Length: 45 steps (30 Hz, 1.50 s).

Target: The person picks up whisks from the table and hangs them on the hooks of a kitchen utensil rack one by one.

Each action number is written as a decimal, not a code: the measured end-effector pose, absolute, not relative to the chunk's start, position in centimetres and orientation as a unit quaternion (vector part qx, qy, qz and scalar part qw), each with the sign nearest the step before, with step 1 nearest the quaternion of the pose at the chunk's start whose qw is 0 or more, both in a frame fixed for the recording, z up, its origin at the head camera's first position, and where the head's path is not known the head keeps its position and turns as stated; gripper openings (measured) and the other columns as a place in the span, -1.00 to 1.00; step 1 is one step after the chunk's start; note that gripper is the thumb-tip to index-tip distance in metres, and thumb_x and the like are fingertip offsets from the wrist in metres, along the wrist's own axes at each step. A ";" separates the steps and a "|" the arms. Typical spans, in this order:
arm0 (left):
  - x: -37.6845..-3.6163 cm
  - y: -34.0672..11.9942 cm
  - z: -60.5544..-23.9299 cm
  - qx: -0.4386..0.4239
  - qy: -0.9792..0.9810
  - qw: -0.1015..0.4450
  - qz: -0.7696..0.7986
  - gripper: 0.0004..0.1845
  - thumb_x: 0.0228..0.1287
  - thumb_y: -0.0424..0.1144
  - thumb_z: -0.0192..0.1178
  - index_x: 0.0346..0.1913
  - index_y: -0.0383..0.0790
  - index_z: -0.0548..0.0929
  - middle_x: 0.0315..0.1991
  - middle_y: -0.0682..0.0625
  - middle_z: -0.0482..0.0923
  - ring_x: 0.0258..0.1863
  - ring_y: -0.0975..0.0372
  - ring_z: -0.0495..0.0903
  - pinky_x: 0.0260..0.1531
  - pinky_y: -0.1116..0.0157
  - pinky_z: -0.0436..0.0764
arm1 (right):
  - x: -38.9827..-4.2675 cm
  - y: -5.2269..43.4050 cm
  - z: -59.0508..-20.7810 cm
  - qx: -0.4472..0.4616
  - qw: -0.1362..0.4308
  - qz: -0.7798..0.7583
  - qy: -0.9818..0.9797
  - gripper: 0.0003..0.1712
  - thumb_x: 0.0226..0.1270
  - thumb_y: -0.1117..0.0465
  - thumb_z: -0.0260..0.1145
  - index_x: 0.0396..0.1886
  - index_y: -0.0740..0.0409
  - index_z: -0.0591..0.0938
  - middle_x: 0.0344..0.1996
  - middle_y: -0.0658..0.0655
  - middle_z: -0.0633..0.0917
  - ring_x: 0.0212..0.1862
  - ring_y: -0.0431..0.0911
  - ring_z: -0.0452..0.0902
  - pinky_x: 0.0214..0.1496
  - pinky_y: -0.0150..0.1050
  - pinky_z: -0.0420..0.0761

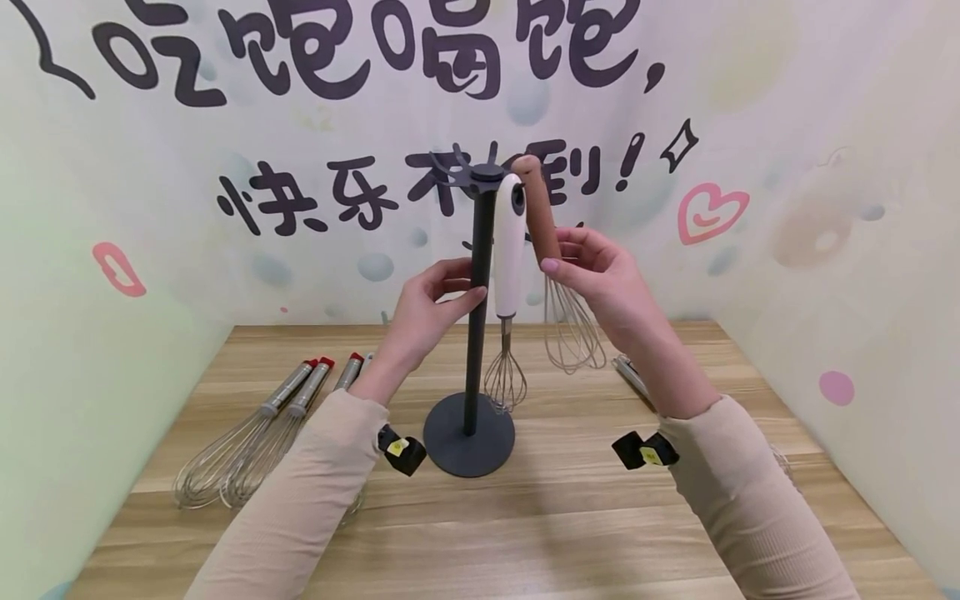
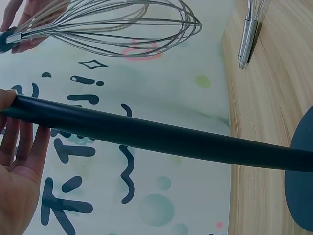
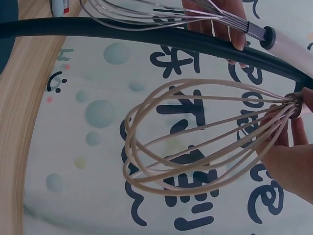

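Observation:
My left hand [image 1: 431, 308] grips the black pole of an upright stand [image 1: 474, 367], thumb in front and fingers behind. On the stand's hooked top hangs a whisk with a white handle [image 1: 510, 258], its wire end down. Beside it, my right hand [image 1: 611, 279] pinches the lower part of the brown handle of a second whisk [image 1: 542, 212], held upright with its top at the hooks. In the right wrist view, the beige wire loops [image 3: 195, 178] of this brown-handled whisk fan out below the fingers.
Several metal whisks with red-tipped handles [image 1: 297, 400] lie on the wooden table [image 1: 570, 517] at the left, partly behind my left sleeve. Another metal-handled whisk [image 1: 628, 372] lies at the right, mostly hidden by my right forearm. A printed backdrop [image 1: 360, 125] stands behind.

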State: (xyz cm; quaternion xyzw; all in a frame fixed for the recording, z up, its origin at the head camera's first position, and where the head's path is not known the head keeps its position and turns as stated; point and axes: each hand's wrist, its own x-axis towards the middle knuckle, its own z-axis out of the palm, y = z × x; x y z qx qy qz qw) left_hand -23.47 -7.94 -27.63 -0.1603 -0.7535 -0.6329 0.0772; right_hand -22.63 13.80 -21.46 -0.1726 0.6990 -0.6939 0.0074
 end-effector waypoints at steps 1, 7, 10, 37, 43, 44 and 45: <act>-23.4 -7.9 -27.6 -0.162 -0.752 0.078 -0.634 -0.57 0.26 -0.25 0.25 0.19 -0.16 0.51 0.12 -0.06 0.55 0.12 0.14 0.54 0.13 0.16 0.59 | -22.6 13.9 -21.5 -0.172 0.007 -0.695 0.698 -0.68 0.29 0.41 0.20 -0.15 -0.13 0.57 -0.22 -0.10 0.60 -0.03 -0.21 0.48 0.05 -0.42 0.47; -23.3 -7.6 -27.6 -0.168 -0.746 0.088 -0.639 -0.57 0.25 -0.29 0.25 0.18 -0.19 0.51 0.11 -0.09 0.55 0.10 0.13 0.53 0.12 0.17 0.58 | -22.5 14.1 -21.3 -0.175 0.009 -0.697 0.695 -0.69 0.30 0.41 0.19 -0.15 -0.12 0.57 -0.20 -0.09 0.60 -0.01 -0.19 0.47 0.06 -0.43 0.49; -23.2 -7.6 -27.5 -0.170 -0.743 0.088 -0.642 -0.56 0.24 -0.31 0.26 0.19 -0.21 0.50 0.11 -0.10 0.54 0.10 0.12 0.53 0.13 0.17 0.58 | -22.5 14.3 -21.3 -0.175 0.010 -0.696 0.696 -0.71 0.32 0.39 0.18 -0.15 -0.12 0.57 -0.21 -0.10 0.60 -0.03 -0.21 0.48 0.06 -0.45 0.50; -23.4 -7.2 -28.0 -0.141 -0.747 0.084 -0.644 -0.54 0.17 -0.27 0.33 0.15 -0.15 0.50 0.02 -0.09 0.56 0.06 0.13 0.54 0.17 0.20 0.57 | -26.3 23.6 -27.6 -0.051 0.011 -0.682 0.729 -0.93 0.41 0.21 0.16 -0.16 -0.03 0.50 -0.32 -0.21 0.61 -0.24 -0.41 0.57 -0.08 -0.63 0.57; -23.4 -7.3 -28.0 -0.141 -0.749 0.081 -0.642 -0.54 0.18 -0.26 0.32 0.15 -0.15 0.49 0.03 -0.09 0.56 0.07 0.14 0.54 0.18 0.20 0.56 | -27.3 26.6 -31.3 0.003 0.000 -0.587 0.809 -0.67 0.43 0.16 0.13 0.12 0.17 0.45 -0.28 -0.26 0.51 -0.22 -0.48 0.50 -0.12 -0.66 0.54; -23.4 -7.3 -28.0 -0.141 -0.749 0.081 -0.642 -0.54 0.19 -0.26 0.32 0.15 -0.15 0.49 0.03 -0.08 0.56 0.08 0.14 0.54 0.18 0.20 0.56 | -27.4 27.0 -32.0 0.010 -0.001 -0.568 0.823 -0.59 0.44 0.15 0.12 0.18 0.24 0.42 -0.28 -0.26 0.50 -0.23 -0.49 0.48 -0.12 -0.67 0.54; -23.4 -7.3 -27.9 -0.141 -0.750 0.080 -0.642 -0.54 0.19 -0.26 0.32 0.15 -0.14 0.49 0.03 -0.08 0.56 0.08 0.14 0.53 0.18 0.19 0.56 | -27.5 27.4 -32.5 0.019 0.000 -0.554 0.833 -0.52 0.44 0.13 0.12 0.24 0.29 0.38 -0.27 -0.26 0.48 -0.23 -0.50 0.47 -0.12 -0.67 0.53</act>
